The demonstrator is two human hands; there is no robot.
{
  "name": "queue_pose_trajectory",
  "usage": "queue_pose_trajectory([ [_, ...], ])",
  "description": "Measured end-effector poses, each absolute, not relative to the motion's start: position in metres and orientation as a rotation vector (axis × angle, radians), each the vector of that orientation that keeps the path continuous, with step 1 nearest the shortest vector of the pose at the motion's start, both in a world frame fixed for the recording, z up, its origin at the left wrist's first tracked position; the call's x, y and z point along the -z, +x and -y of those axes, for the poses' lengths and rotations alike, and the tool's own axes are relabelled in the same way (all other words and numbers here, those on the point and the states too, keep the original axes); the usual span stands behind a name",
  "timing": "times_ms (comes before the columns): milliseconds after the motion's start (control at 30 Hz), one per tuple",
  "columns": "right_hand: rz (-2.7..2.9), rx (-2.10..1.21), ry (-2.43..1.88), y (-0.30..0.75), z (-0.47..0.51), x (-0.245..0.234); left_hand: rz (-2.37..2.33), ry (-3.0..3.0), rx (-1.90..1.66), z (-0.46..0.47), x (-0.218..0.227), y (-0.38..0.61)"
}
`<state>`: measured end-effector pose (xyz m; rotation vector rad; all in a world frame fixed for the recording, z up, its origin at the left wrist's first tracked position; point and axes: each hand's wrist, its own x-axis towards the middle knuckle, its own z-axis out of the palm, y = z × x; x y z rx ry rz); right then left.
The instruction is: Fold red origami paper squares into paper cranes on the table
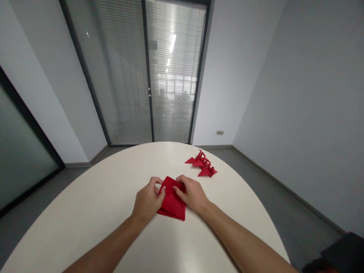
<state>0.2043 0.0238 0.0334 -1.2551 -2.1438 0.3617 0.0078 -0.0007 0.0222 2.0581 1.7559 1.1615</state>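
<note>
A folded red paper sheet (172, 203) lies on the white oval table (113, 197), close to me. My left hand (148, 201) rests on its left edge, fingers curled and pinching the upper corner with the thumb pressed on the paper. My right hand (192, 193) grips the upper right corner, fingers bent over the fold. Both hands hold the same sheet flat against the tabletop. Behind them, to the right, sit finished red folded paper figures (202, 163), apart from both hands.
The table's far rim curves in front of a glass door with closed blinds (148, 76). Grey floor surrounds the table. A dark object (341, 252) shows at the bottom right corner. Grey walls stand at left and right.
</note>
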Motion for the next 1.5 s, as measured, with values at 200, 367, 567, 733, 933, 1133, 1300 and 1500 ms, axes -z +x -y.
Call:
queue_pose_trajectory([
  [200,2.038,-0.373,-1.295,0.2067,-0.0276,-0.0276,-1.673,2.049,-1.141,-0.0009,-0.0193,0.0080],
  [367,2.050,-0.397,-1.292,0.2069,-0.0271,-0.0271,-1.737,2.048,-1.041,-0.0043,-0.0204,0.0072],
  [567,2.093,-0.404,-1.271,0.2067,-0.0261,-0.0268,-1.741,2.088,-1.037,-0.0040,-0.0223,0.0084],
  [733,2.066,-0.371,-1.328,0.2072,-0.0279,-0.0247,-1.643,2.084,-1.081,-0.0011,-0.0222,0.0066],
  [933,2.009,-0.406,-1.365,0.2081,-0.0300,-0.0234,-1.472,2.058,-1.130,-0.0006,-0.0191,0.0036],
  [1133,2.001,-0.424,-1.355,0.2075,-0.0297,-0.0247,-1.542,2.112,-1.101,-0.0009,-0.0162,0.0067],
  [1300,2.042,-0.424,-1.292,0.2079,-0.0285,-0.0264,-1.544,2.163,-1.095,-0.0019,-0.0149,0.0079],
  [1500,2.113,-0.393,-1.229,0.2066,-0.0265,-0.0296,-1.494,2.162,-1.102,-0.0032,-0.0193,0.0085],
])
